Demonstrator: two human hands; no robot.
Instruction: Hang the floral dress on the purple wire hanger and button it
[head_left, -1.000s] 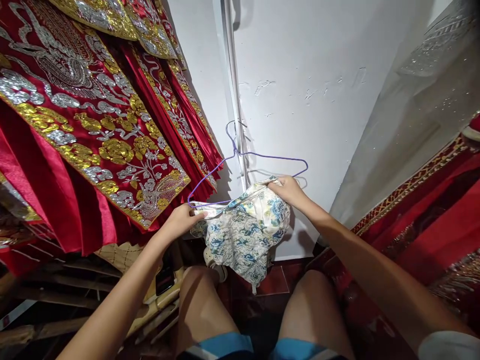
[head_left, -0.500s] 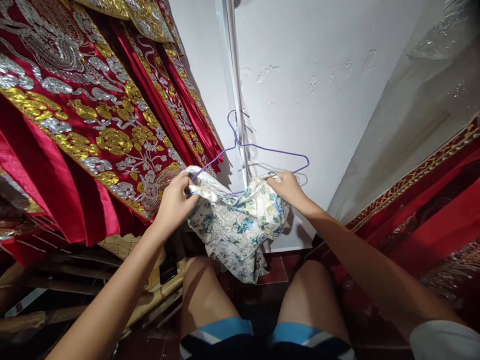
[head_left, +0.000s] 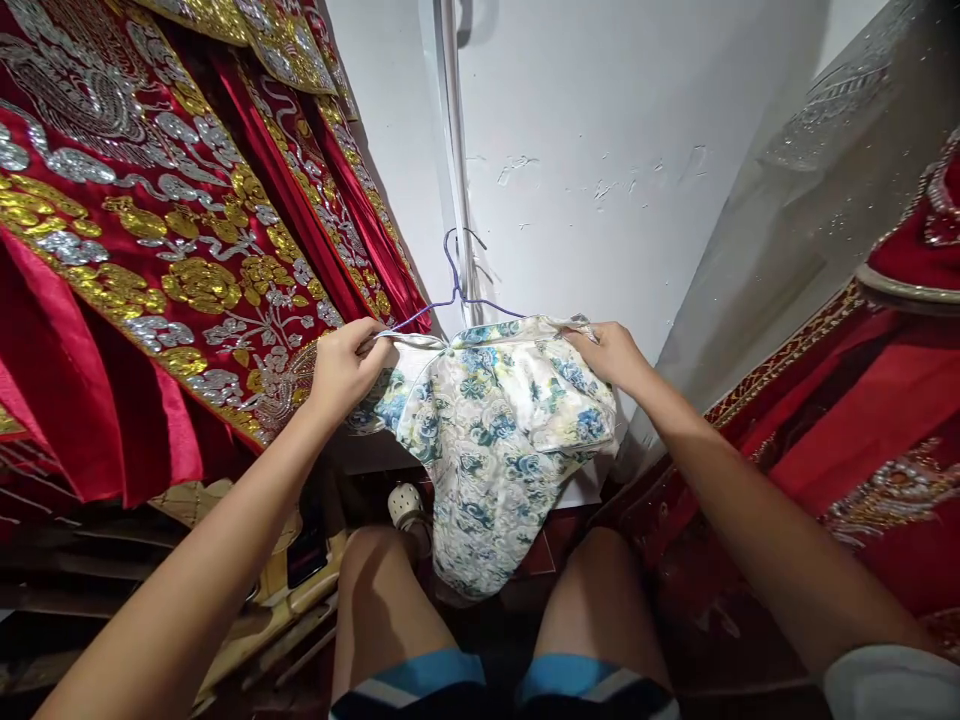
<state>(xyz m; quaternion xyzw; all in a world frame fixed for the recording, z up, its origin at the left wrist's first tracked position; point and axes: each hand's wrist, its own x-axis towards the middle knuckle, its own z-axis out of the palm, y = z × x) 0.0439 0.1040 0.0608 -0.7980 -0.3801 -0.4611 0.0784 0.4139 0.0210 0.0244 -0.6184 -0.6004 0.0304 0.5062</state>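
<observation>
A: What have those two hands got hold of?

B: A floral garment (head_left: 487, 430), white with blue and green flowers. It hangs spread between them, above the gap between the person's knees and before the white wall (head_left: 585, 220).

A: And how is each hand set?

B: The left hand (head_left: 346, 368) is closed on the garment's upper edge at one side, thumb and fingers pinching the cloth. The right hand (head_left: 613, 352) pinches the opposite upper corner, its thumb over the fabric.

A: I see a purple hanger (head_left: 456, 292) too.

B: Yes, its hook and the tops of its arms show above the cloth, by the metal strip (head_left: 452, 130) on the wall. The rest is hidden behind or inside the garment; I can't tell which from here. Nor can I tell whether the hook is caught on anything.

A: What's all that red on the left?

B: Red embroidered cloth (head_left: 202, 285), gold and silver flowers over pleats. Below it is some bamboo furniture (head_left: 300, 597), and a pale clog (head_left: 406, 503) sits near the person's knee. Over on the right there's another red garment (head_left: 847, 410), beaded, beside a clear cover (head_left: 787, 210).
</observation>
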